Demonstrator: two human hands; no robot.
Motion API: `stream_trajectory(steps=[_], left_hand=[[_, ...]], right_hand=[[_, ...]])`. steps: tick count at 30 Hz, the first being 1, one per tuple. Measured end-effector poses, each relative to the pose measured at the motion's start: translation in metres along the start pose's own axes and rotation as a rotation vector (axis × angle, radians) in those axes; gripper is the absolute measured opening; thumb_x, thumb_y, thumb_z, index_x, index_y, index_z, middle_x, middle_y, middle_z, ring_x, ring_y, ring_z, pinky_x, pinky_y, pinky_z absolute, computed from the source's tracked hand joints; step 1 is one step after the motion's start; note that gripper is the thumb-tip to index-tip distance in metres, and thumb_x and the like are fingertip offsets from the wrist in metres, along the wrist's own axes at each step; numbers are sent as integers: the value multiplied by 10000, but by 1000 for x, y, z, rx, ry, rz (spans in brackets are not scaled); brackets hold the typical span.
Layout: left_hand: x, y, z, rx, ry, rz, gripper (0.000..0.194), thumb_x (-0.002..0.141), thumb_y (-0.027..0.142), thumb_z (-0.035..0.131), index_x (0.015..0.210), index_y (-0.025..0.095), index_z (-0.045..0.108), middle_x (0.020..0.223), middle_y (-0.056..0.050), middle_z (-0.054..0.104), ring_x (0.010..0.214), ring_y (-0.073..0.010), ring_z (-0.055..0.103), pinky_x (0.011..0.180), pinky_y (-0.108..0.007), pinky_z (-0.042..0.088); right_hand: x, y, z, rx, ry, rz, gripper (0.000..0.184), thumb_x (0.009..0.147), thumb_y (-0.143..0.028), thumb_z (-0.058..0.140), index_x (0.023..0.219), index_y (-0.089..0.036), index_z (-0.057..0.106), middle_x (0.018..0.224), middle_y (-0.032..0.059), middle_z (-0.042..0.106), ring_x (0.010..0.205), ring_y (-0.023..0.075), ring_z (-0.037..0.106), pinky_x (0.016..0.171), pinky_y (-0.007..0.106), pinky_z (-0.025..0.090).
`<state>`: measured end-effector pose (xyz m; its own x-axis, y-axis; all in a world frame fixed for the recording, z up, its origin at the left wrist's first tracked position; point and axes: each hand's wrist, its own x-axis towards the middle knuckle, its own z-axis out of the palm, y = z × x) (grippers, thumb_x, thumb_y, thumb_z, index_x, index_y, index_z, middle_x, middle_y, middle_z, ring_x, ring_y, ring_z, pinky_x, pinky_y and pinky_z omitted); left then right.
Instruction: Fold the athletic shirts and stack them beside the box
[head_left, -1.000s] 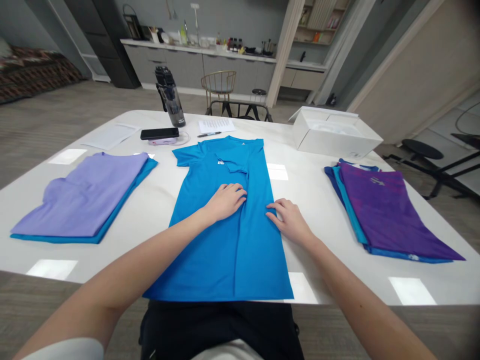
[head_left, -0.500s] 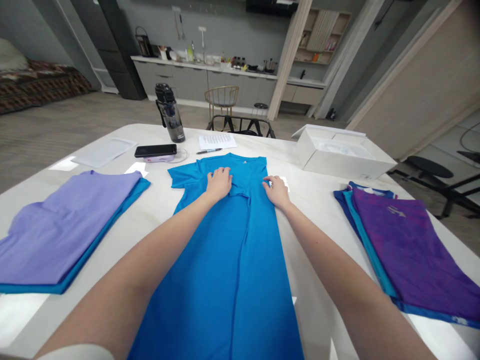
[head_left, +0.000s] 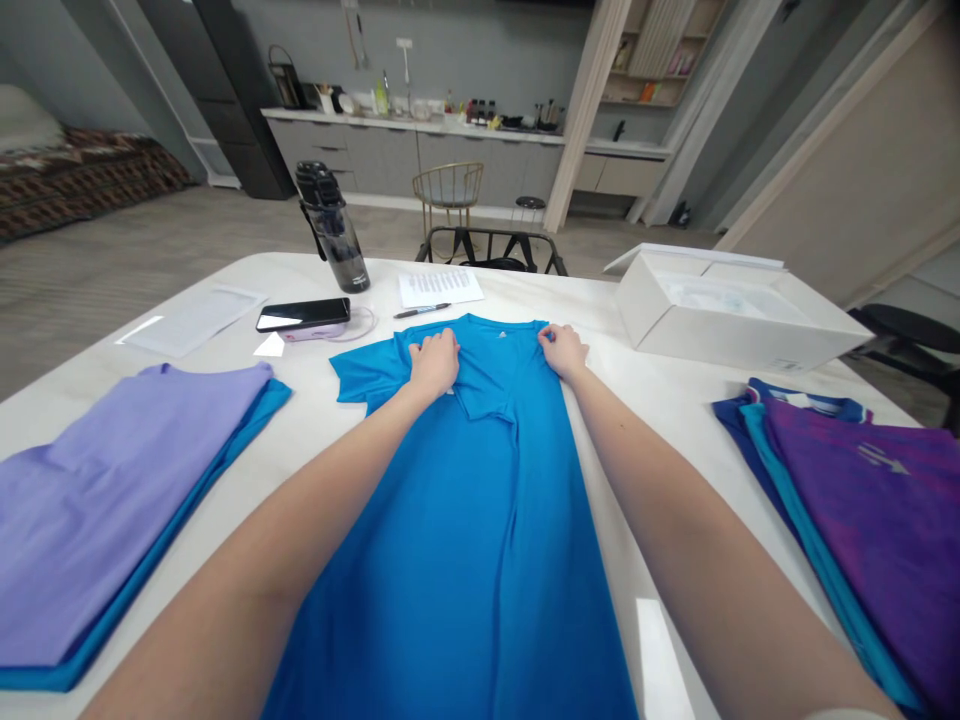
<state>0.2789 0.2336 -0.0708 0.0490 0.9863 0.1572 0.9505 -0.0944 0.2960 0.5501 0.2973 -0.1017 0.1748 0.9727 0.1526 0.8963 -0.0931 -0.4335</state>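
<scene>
A blue short-sleeved T-shirt [head_left: 450, 520] lies lengthwise on the white table in front of me, its collar at the far end. One side is folded inward, with a sleeve lying over the body; the other sleeve sticks out to the left. My left hand [head_left: 435, 364] is closed on the fabric near the left shoulder, fingers curled down. At the far right corner of the shirt, thumb and fingers of my right hand [head_left: 564, 350] pinch the folded edge.
On the left lies a lilac garment [head_left: 127, 500] over a blue one; a purple shirt [head_left: 877, 520] tops a stack on the right. Behind are a bottle [head_left: 337, 240], phone [head_left: 304, 315], pen [head_left: 422, 311], printed paper [head_left: 441, 288] and open white box [head_left: 720, 320].
My right hand has moved from beside the shirt to its far right corner and pinched it. My left fingers have curled in on the cloth. The view has shifted slightly.
</scene>
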Motion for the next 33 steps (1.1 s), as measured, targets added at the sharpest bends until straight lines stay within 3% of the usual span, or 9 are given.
stream_trajectory(steps=[3,8,13,17,21,23,28,33], left_hand=[[8,3,-6,-50,44,43,296,1062,279,316,1218,192,551,1078,-127,733,1064,-320,659,950,-491,405],[11,-7,-1,30,28,38,275,1048,318,389,1183,198,596,1216,-146,678,1127,-335,619,939,-481,418],[-10,-49,-11,126,90,40,342,1029,322,393,1284,205,589,1312,-165,609,1220,-351,540,980,-514,403],[-33,-94,-33,190,79,-163,395,1005,286,392,1359,188,536,1342,-192,586,1235,-371,522,986,-548,396],[-51,-121,-48,212,20,-293,386,994,308,410,1325,160,543,1348,-219,582,1239,-391,515,983,-567,405],[-55,-128,-51,216,26,-307,380,994,320,418,1303,149,558,1344,-227,584,1242,-399,513,983,-563,411],[-56,-140,-56,234,62,-379,396,979,360,470,1265,111,586,1336,-253,585,1251,-416,514,999,-550,413],[-53,-157,-60,185,19,-460,423,961,420,508,1234,108,596,1338,-263,589,1254,-415,535,1009,-543,424]], right_hand=[[5,2,3,81,79,41,267,998,-371,462,1106,-267,684,1147,99,618,1086,299,582,948,535,448],[2,-3,6,3,98,24,255,984,-344,470,1083,-246,683,1147,132,612,1078,324,567,939,536,431],[-11,-14,4,-80,173,-8,302,993,-345,444,1192,-220,633,1244,182,576,1147,370,519,926,556,417],[-26,-41,1,-124,272,-125,322,1008,-349,411,1147,-178,645,1242,208,581,1174,384,487,957,551,373],[-39,-91,11,-37,102,-419,253,995,-321,472,1082,-199,676,1147,153,654,1126,328,545,965,459,389],[-42,-120,24,68,-23,-489,230,981,-295,502,1095,-207,681,1084,105,687,1040,271,592,922,390,426],[-45,-172,59,158,-113,-429,240,980,-295,520,1129,-211,689,1083,66,703,1006,235,613,880,352,450],[-52,-184,73,40,-108,-382,256,994,-380,542,1128,-224,694,1157,103,667,1097,280,578,929,417,442]])
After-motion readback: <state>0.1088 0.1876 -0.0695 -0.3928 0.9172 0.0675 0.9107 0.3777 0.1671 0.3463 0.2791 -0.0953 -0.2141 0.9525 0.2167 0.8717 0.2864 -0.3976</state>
